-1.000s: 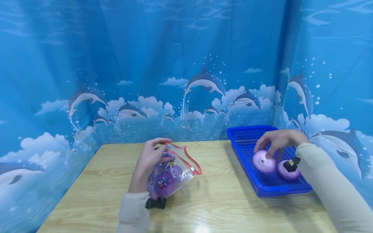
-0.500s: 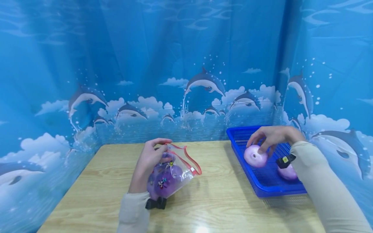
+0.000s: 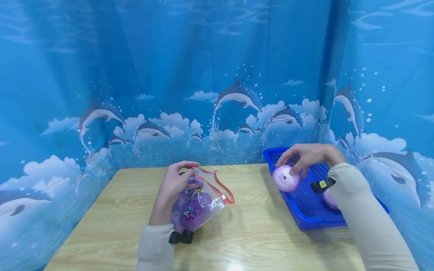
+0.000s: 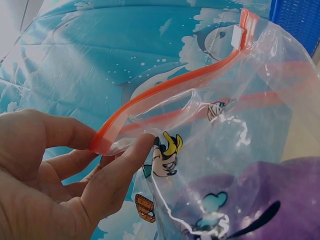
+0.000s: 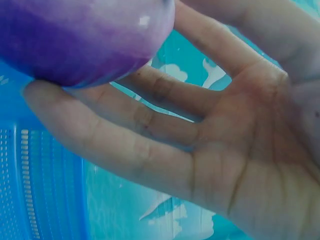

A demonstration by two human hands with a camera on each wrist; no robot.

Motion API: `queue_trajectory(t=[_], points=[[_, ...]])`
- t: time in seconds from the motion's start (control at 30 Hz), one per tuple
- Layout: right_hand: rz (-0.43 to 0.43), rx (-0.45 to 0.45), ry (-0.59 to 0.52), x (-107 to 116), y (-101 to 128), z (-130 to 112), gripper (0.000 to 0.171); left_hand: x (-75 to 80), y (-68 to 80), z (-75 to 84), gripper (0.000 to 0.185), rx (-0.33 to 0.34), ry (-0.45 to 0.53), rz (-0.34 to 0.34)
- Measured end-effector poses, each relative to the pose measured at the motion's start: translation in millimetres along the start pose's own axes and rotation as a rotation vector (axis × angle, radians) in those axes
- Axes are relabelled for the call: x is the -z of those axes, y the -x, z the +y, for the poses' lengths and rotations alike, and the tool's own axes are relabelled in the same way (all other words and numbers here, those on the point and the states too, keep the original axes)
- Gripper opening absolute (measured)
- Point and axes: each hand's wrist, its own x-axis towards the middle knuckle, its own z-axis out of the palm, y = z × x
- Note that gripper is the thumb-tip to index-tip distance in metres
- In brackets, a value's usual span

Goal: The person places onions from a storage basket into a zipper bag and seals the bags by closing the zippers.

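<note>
Item 1. Right hand [image 3: 306,156]: fingers curled down over a round pink-purple onion [image 3: 286,178], pinching it at the fingertips and holding it clear above the near-left rim of the blue basket [image 3: 305,220]. The right wrist view shows the fingers [image 5: 115,145] cupped under its purple side.

Item 2. Onion: squat and round, no marked long axis; its small dark end-spot faces toward the wearer and slightly left, so the short stem axis lies roughly level, tilted toward the camera.

Item 3. Left hand [image 3: 171,194]: thumb and forefinger pinch the red zip edge [image 4: 150,105] of a clear printed bag [image 3: 200,205], which rests on the wooden table [image 3: 112,226]. Its mouth gapes up and toward the right hand. Purple onions already lie inside, under the palm.

Item 4. Second onion [image 3: 328,199]: in the basket, behind the right forearm, partly hidden.

Handling note (judgement): the carried onion is best brought across level and lowered into the gap between the two zip edges. The pinching hand ought to lift its edge to widen the mouth. A firm fingertip hold matters, since the skin looks smooth.
</note>
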Motion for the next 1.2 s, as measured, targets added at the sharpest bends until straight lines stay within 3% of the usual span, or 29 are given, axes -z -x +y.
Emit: queue_trajectory(t=[0.6,1.2], points=[[0.014,0.122,0.041,-14.7,-26.4,-23.1,0.041,-0.1,0.5,0.3,0.030,0.005,-0.003,0.005],[0.030,0.278,0.048,-43.0,-49.1,-36.6,0.042,-0.5,0.8,1.6,0.030,0.021,-0.020,0.007]])
